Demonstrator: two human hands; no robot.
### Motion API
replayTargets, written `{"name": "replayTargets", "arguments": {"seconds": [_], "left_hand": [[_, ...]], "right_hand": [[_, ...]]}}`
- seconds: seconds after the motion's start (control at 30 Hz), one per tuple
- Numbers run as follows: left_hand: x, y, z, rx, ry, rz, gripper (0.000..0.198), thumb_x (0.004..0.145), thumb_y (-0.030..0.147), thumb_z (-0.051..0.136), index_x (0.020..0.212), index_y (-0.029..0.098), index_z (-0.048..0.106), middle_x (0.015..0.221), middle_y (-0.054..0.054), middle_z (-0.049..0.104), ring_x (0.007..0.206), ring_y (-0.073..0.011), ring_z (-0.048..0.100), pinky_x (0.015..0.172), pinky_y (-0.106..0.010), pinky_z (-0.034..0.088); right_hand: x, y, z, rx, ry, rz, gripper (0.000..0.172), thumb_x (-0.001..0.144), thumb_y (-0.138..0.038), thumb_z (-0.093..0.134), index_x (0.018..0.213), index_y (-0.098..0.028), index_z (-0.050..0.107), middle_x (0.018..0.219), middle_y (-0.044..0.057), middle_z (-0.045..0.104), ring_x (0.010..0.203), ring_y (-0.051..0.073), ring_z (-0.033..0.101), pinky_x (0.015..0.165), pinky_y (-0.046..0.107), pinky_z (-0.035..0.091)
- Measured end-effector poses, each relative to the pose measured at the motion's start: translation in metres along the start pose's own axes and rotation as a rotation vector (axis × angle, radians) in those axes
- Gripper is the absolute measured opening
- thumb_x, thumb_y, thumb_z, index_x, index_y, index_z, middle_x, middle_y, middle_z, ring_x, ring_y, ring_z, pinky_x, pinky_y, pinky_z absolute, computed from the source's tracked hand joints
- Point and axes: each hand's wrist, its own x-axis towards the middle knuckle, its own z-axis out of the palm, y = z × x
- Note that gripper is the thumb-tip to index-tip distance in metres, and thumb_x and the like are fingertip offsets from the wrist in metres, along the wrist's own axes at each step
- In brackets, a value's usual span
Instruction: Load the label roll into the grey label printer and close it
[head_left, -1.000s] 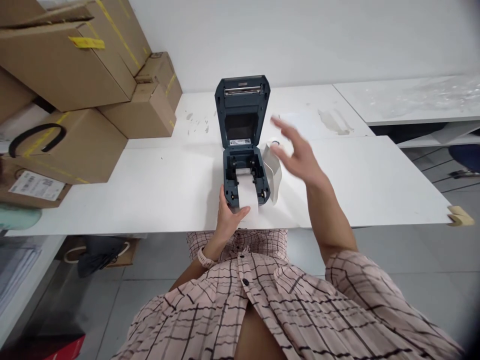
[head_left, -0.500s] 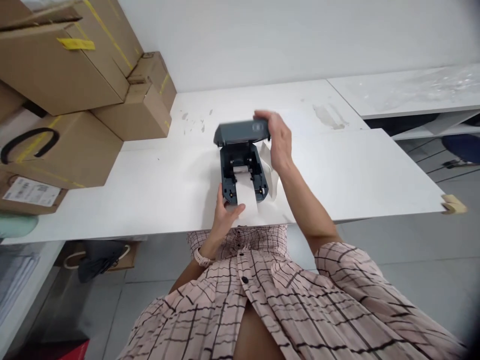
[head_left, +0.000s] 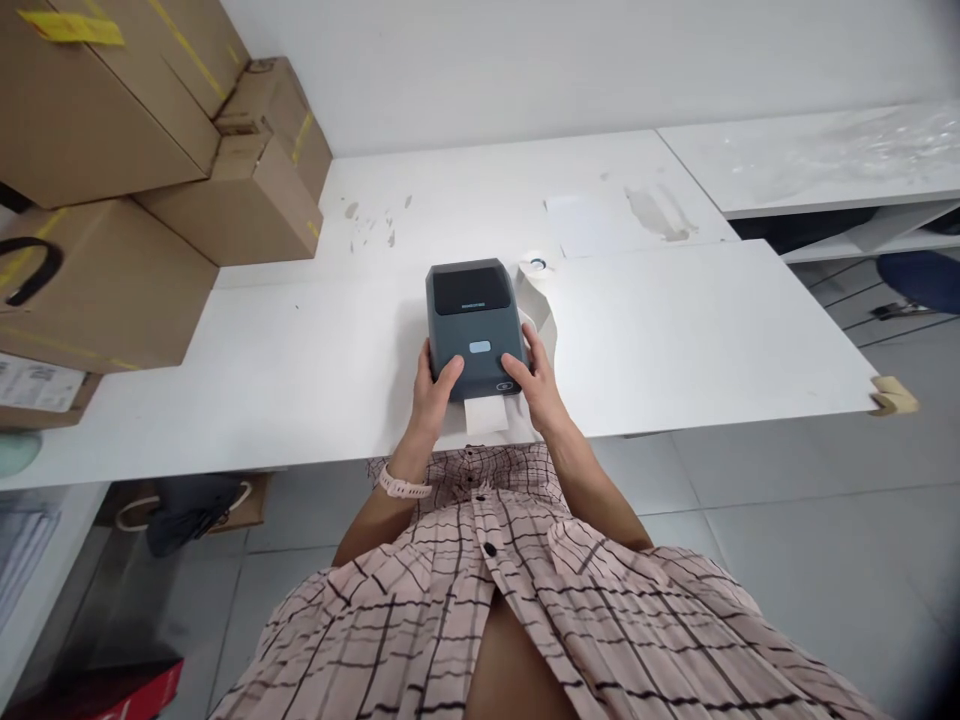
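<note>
Between the fingers, near the worktop edge, the label printer is clasped by left hand and right hand, thumbs laid on top; paper strip is left poking out below.

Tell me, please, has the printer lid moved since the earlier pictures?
Yes. The lid stood upright over the table; it has swung down toward the near edge and is shut.
</note>
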Motion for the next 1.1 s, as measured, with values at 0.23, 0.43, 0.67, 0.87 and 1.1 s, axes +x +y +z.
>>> {"name": "replayTargets", "arguments": {"seconds": [0.23,0.43,0.67,0.87,1.1], "left_hand": [[0.003,-0.005,-0.003,0.05,-0.016,0.075,0.076,0.086,0.058,0.072,0.149,0.025,0.047,0.151,-0.014,0.058,0.136,-0.0345,0.058,0.11,-0.047,0.052],[-0.049,-0.025,-0.003,0.26,0.427,0.204,0.053,0.087,0.058,0.069,0.127,0.025,0.058,0.137,-0.012,0.062,0.121,-0.0256,0.061,0.099,-0.039,0.052],[-0.062,-0.02,0.001,0.114,-0.136,-0.298,0.054,0.08,0.07,0.067,0.064,0.019,0.059,0.053,0.001,0.053,0.049,-0.0108,0.046,0.052,-0.027,0.038],[-0.051,-0.007,0.003,0.186,-0.188,-0.26,0.05,0.075,0.066,0.073,0.068,0.018,0.062,0.056,0.001,0.06,0.048,-0.0087,0.044,0.05,-0.025,0.035],[-0.054,-0.004,-0.027,0.363,-0.155,-0.091,0.046,0.09,0.056,0.062,0.061,0.02,0.061,0.058,0.0,0.062,0.055,-0.0123,0.052,0.057,-0.027,0.042]], "right_hand": [[0.001,0.004,0.005,0.063,0.079,-0.056,0.092,0.082,-0.066,0.071,0.159,-0.03,0.036,0.168,0.011,0.038,0.153,0.033,0.039,0.127,0.055,0.035],[0.002,0.004,0.004,0.1,0.052,-0.02,0.1,0.08,-0.066,0.074,0.161,-0.027,0.03,0.165,0.014,0.042,0.15,0.035,0.043,0.124,0.056,0.039],[0.005,0.016,0.003,-0.001,0.101,-0.094,0.085,0.085,-0.067,0.068,0.157,-0.031,0.039,0.166,0.009,0.041,0.152,0.032,0.041,0.127,0.055,0.033],[-0.001,0.005,0.006,-0.177,0.158,-0.196,0.073,0.093,-0.06,0.06,0.155,-0.028,0.04,0.164,0.011,0.043,0.151,0.031,0.042,0.124,0.057,0.037],[-0.014,-0.029,0.011,-0.685,0.045,-0.657,0.039,0.098,-0.033,0.055,0.137,-0.035,0.059,0.119,0.004,0.077,0.137,0.031,0.057,0.125,0.058,0.032]]}}
